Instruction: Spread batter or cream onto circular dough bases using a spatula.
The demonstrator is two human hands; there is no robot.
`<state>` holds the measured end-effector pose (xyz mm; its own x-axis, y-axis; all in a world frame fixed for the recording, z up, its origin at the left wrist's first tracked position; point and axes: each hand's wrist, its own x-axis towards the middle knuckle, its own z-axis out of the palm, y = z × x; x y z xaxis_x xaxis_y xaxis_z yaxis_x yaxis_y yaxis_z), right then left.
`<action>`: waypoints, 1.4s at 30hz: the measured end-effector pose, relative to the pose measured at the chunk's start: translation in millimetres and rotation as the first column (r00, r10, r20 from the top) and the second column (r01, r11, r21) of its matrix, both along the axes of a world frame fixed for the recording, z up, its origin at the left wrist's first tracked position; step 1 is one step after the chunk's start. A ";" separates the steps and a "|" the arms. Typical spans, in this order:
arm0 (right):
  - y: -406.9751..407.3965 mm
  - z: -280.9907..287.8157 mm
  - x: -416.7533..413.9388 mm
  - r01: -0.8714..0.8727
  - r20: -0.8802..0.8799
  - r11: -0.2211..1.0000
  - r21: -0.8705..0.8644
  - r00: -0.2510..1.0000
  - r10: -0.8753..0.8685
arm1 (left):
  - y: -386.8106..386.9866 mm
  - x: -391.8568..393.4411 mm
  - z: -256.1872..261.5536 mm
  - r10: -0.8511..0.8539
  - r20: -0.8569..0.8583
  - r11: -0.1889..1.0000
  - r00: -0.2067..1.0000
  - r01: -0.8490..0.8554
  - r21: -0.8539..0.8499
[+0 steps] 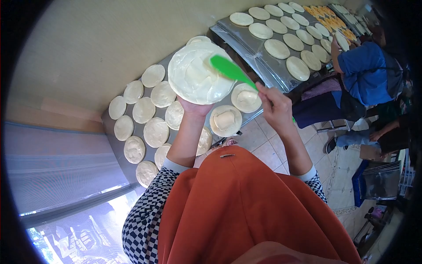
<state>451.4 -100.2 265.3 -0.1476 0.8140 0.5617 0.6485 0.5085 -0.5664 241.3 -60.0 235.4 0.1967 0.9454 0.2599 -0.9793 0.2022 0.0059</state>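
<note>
My left hand (195, 107) supports from beneath a round, flat disc (188, 79) that looks like dough, spread with glossy white cream. Most of that hand's fingers are hidden under it. My right hand (277, 107) grips a green spatula (230, 68), its blade lying over the cream at the disc's right side. Below and right of the held disc, two discs (225, 119) (246, 97) carry a thick pale dollop in the middle. Several discs with a thinner, smeared coating (156, 132) lie in rows on the grey tabletop (138, 130) to the left.
Beyond a gap stands a second, plastic-edged table (244, 36) with several plain discs and orange-topped pieces (324, 16). A co-worker in a blue shirt (366, 66) holds a disc there. A wall (108, 43) borders my table. Another person's jeans-clad leg (356, 137) and a blue crate (358, 184) are at right.
</note>
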 end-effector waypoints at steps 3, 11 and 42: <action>-30.6 -5.0 -3.5 -0.173 0.100 0.985 -0.024 0.980 0.174 | 3.8 -11.8 -9.8 0.002 0.019 1.000 1.000 -0.002 0.011; 10.1 7.2 13.2 -0.080 -0.045 0.996 0.047 0.996 0.083 | -5.9 -16.3 -9.3 -0.104 0.036 0.994 0.994 0.102 0.050; -57.2 -5.9 -56.3 -0.081 -0.057 0.996 -0.040 0.995 0.079 | -54.1 -47.5 -17.7 0.149 -0.101 0.986 0.984 -0.155 -0.060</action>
<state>395.1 -157.4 259.4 -0.1826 0.8240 0.5364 0.5740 0.5323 -0.6222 193.8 -114.1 217.7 0.0704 0.9809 0.1813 -0.9943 0.0543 0.0921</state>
